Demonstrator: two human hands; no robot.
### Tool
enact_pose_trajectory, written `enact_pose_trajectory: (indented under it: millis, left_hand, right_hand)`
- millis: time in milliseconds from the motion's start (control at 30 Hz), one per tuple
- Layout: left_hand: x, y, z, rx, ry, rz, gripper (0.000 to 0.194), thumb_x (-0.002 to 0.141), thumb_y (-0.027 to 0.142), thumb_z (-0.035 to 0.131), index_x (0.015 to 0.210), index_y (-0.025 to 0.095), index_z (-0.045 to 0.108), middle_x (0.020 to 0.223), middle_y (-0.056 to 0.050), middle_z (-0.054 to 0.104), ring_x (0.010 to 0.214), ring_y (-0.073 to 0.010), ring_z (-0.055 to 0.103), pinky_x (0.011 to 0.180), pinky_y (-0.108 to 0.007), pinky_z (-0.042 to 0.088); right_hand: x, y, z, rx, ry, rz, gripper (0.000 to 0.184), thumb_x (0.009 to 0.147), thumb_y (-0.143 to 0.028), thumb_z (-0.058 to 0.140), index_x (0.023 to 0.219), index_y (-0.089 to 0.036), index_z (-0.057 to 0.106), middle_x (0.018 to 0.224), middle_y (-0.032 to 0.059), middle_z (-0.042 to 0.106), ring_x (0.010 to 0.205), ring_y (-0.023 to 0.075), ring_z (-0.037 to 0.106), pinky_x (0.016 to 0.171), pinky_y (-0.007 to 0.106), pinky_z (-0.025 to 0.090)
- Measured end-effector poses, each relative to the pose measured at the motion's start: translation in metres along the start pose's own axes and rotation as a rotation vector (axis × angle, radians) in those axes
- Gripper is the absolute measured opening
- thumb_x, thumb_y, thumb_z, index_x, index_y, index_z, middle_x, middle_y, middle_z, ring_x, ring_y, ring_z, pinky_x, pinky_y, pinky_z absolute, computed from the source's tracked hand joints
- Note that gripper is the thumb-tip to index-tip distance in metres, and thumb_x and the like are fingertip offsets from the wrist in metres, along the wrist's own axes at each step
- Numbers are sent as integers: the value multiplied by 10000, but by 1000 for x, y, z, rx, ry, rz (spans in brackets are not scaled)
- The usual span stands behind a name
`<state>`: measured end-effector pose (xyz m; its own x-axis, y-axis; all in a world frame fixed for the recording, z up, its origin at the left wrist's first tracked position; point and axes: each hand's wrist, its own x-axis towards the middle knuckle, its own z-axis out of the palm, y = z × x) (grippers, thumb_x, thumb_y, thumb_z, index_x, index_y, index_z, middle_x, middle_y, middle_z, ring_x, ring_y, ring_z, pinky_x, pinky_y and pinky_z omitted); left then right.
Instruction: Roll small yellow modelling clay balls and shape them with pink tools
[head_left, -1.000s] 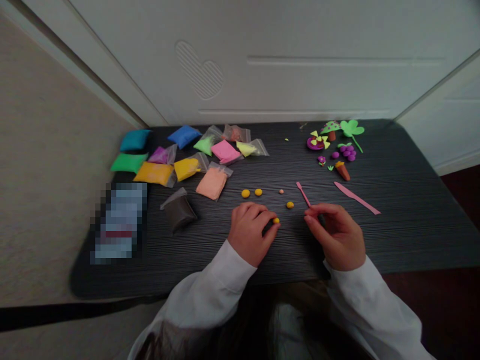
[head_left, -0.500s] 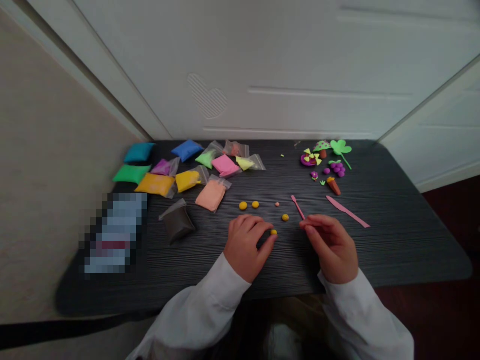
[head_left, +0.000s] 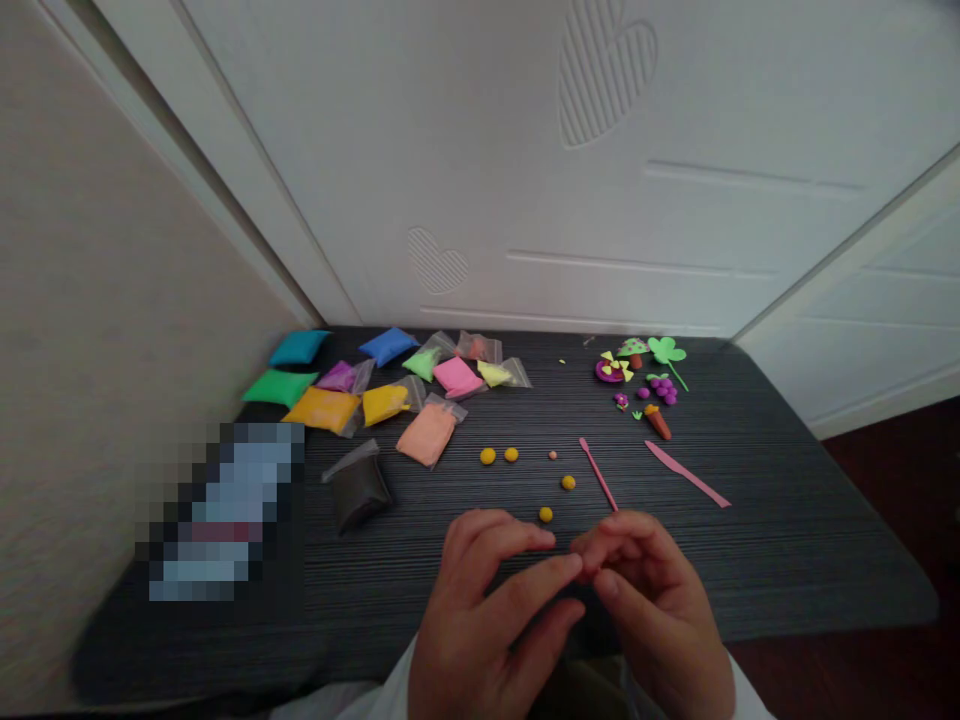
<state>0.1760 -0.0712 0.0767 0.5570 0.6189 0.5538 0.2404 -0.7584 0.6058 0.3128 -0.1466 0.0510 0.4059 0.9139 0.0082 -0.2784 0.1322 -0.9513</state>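
My left hand [head_left: 499, 610] is open, palm down, its fingers apart and empty. Its index fingertip meets or nearly meets the fingertips of my right hand [head_left: 651, 605]. The right thumb and index finger are pinched together; whatever lies between them is too small or hidden to name. Just beyond the left fingers lies a yellow clay ball [head_left: 546, 514], with another yellow ball [head_left: 568, 482] behind it. Two more yellow balls, one of them here [head_left: 487, 456], sit farther left near a tiny peach ball [head_left: 553, 455]. A pink modelling stick [head_left: 598, 474] points toward the right hand.
A pink plastic knife [head_left: 686, 474] lies to the right. Behind it are small clay figures: a purple grape bunch [head_left: 664, 390], a green clover [head_left: 667, 350] and a brown cone [head_left: 658, 422]. Several clay bags, including a peach one [head_left: 427, 433] and a black one [head_left: 360, 490], spread across the left.
My left hand has let go of the yellow ball, which stays on the table, and moved right to the right hand. Both hands are nearer the table's front edge. The view has shifted.
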Motion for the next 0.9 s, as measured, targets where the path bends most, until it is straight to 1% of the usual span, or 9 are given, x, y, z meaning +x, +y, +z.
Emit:
enact_pose_trajectory:
  millis: [167,300,367,467,600,667,767,900]
  left_hand:
    - [-5,2,-6,-100,11,-96,252,721,122,610,941,247,613,907,-40,606,890,-183,540,771,-334,491]
    - [-13,2,-8,-164,14,-146,274,747,95,565,970,250,600,952,-38,584,933,-178,526,810,-339,466]
    - [-15,3,-9,-182,16,-151,280,749,88,559,974,251,598,957,-35,580,936,-172,525,818,-335,461]
    - [-14,4,-10,-212,32,-143,281,743,77,560,970,237,599,950,-34,582,930,-166,529,825,-331,456]
    - [-12,5,-9,-257,48,-139,282,730,54,562,958,215,600,941,-41,585,929,-171,534,829,-340,452]
    - [-12,5,-9,-280,41,-155,287,727,44,560,958,211,600,944,-45,587,932,-176,534,823,-345,455]
    - [-11,5,-8,-307,43,-146,291,717,39,566,954,203,604,928,-50,598,916,-183,539,803,-347,461]
    - [-10,2,-7,-327,66,-104,305,698,24,574,954,187,609,915,-50,607,905,-184,540,800,-348,456]
  right_hand:
    - [-1,-7,10,159,-21,54,226,734,-247,637,950,-289,586,660,-27,643,621,117,585,610,265,493]
    - [-2,-10,16,259,-40,115,177,760,-237,604,931,-281,595,664,-30,642,612,96,581,623,241,489]
    - [-2,-11,18,286,-54,142,172,765,-238,599,931,-283,594,671,-29,638,617,93,575,623,237,483]
    - [-2,-12,19,297,-49,147,199,738,-250,627,931,-286,594,661,-31,612,612,99,550,604,244,472]
    - [0,-9,22,355,-45,100,309,658,-241,704,945,-280,595,638,-50,544,597,81,500,599,231,450]
    - [-1,-7,22,383,-57,88,359,642,-241,719,972,-284,586,626,-58,524,597,78,493,608,233,450]
    - [-3,-6,21,385,-72,122,378,661,-239,711,1010,-296,575,624,-59,560,609,85,516,644,246,458]
    - [-3,-9,19,401,-83,162,312,729,-215,654,1021,-299,581,661,-52,633,640,90,555,684,248,462]
